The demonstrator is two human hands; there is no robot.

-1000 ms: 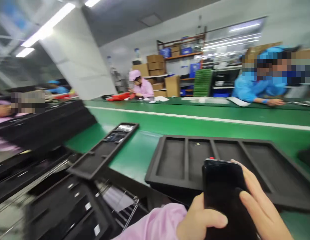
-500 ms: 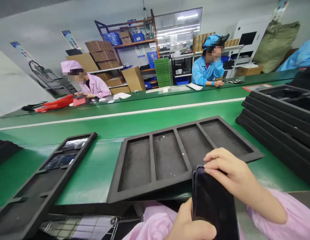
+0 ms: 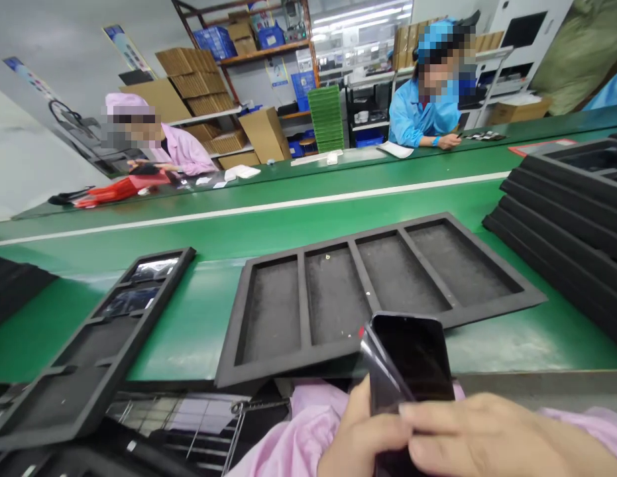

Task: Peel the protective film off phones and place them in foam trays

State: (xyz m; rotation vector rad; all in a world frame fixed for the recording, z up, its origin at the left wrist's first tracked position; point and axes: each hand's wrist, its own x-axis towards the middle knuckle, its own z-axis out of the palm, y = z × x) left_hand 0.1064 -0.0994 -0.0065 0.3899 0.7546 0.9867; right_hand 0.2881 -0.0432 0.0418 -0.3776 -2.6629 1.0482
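Before me at the lower centre is a black smartphone (image 3: 415, 351), screen up and tilted. A second thin glossy layer (image 3: 380, 361) fans out from its left side; blur hides whether this is another phone or a cover. A small red spot shows by its top corner. My left hand (image 3: 368, 430) grips the pair from the lower left. Across the phone's lower part lies my right hand (image 3: 487, 434), its fingers together and its thumb hidden. Just beyond is a black foam tray (image 3: 268, 374) with bare compartments, small specks in them.
On the left, another foam tray (image 3: 154, 324) holds phones in its far compartments. Stacked black trays (image 3: 561, 218) rise at the right. A green conveyor (image 3: 213, 291) crosses the view, with a wire basket (image 3: 189, 424) below. Two co-workers, in pink (image 3: 183, 149) and blue (image 3: 407, 116), sit opposite.
My right hand has moved from the phone's top corner down over its lower part. The layers, nearly aligned before, now fan apart. The camera view has shifted slightly.
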